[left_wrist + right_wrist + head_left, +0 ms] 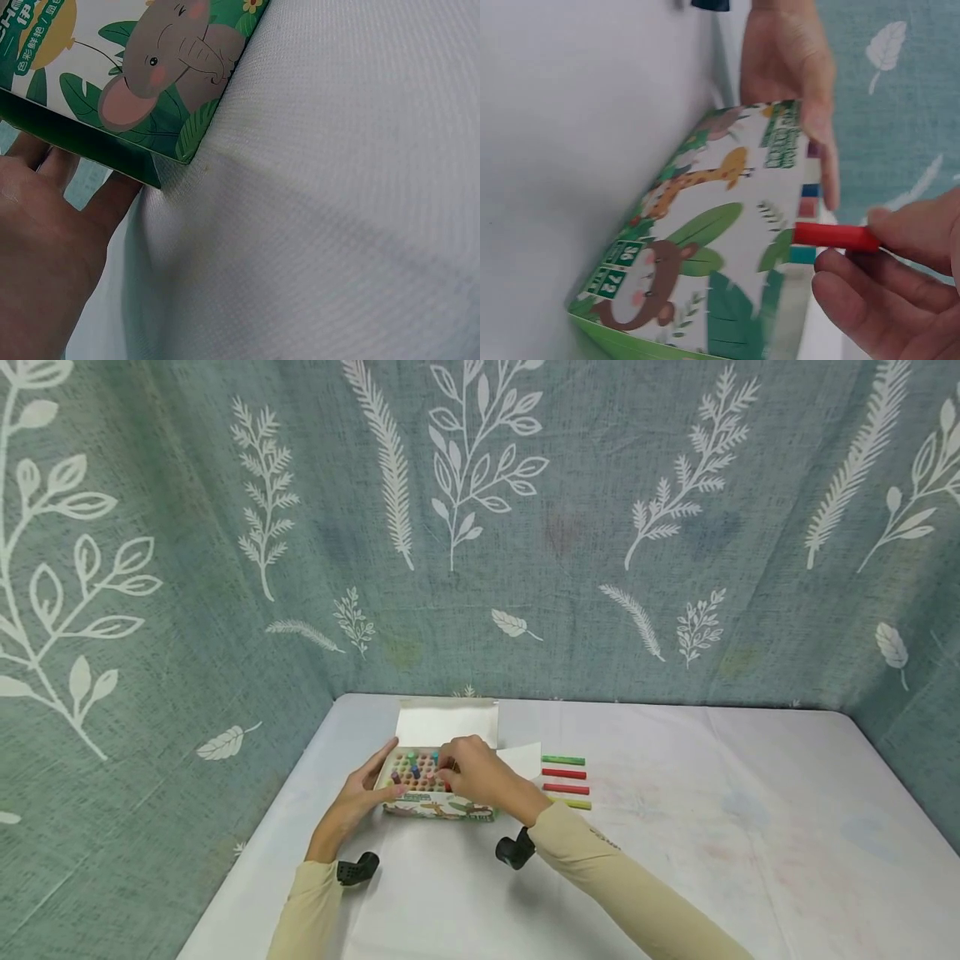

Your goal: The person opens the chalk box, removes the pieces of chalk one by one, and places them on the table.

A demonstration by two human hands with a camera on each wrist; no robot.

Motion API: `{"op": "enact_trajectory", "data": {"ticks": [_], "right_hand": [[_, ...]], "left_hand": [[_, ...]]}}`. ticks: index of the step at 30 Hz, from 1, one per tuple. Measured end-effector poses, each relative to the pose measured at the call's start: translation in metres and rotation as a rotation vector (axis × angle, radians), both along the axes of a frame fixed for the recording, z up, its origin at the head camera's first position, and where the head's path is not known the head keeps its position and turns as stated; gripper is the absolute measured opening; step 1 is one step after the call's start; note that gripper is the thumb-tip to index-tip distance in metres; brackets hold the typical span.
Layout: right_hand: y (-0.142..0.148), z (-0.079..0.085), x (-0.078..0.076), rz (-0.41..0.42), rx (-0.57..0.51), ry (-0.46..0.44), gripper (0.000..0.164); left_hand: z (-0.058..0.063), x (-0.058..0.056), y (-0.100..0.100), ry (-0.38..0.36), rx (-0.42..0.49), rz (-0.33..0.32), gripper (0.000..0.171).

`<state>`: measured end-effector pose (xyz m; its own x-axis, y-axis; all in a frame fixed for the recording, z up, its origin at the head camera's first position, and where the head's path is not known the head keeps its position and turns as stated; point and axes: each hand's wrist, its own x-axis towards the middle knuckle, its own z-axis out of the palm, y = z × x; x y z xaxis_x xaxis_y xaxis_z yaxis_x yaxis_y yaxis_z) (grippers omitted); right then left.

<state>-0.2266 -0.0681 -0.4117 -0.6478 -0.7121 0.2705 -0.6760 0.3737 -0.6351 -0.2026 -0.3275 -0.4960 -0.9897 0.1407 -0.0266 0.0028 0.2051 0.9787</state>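
A low cardboard box point(431, 807) printed with animals stands with its lid point(448, 725) folded up at the back. Inside, a holed insert point(405, 762) carries several coloured crayons standing upright. My left hand point(362, 793) grips the box's left end, thumb over the front rim and fingers along the side. Above the insert's right part, my right hand point(476, 770) pinches a red crayon point(832, 235) between thumb and fingers. The right wrist view shows the crayon's far end at the box's top edge, its tip hidden behind the front panel.
To the right of the box lie a green crayon point(563, 761), two red crayons point(564, 773) and a yellow-green crayon point(572, 803). A white side flap point(522, 760) sticks out toward them. Leaf-patterned curtain point(525, 527) surrounds the white-covered table point(712, 827).
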Motion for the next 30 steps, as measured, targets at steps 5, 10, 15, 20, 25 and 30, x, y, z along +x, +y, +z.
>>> {"op": "enact_trajectory", "data": {"ticks": [5, 10, 15, 20, 25, 30], "right_hand": [[0.003, 0.007, 0.003, 0.018, -0.032, -0.007, 0.010], [0.005, 0.008, 0.004, 0.011, -0.032, 0.019, 0.012], [0.006, 0.014, 0.006, 0.024, -0.016, 0.052, 0.016], [0.009, 0.024, 0.008, 0.010, -0.026, 0.110, 0.016], [0.016, 0.033, 0.007, -0.013, -0.053, 0.116, 0.012], [0.029, 0.038, 0.003, -0.035, -0.098, 0.121, 0.010]], "left_hand": [[0.004, 0.002, 0.001, -0.017, 0.005, 0.002, 0.081], [0.017, 0.009, 0.007, -0.014, -0.003, -0.012, 0.083], [0.010, 0.004, 0.004, -0.003, 0.010, -0.013, 0.083], [0.000, -0.001, 0.001, 0.004, 0.003, -0.001, 0.081], [-0.001, -0.001, 0.000, 0.002, 0.003, 0.003, 0.081], [-0.002, 0.000, -0.001, 0.001, -0.008, 0.012, 0.082]]}}
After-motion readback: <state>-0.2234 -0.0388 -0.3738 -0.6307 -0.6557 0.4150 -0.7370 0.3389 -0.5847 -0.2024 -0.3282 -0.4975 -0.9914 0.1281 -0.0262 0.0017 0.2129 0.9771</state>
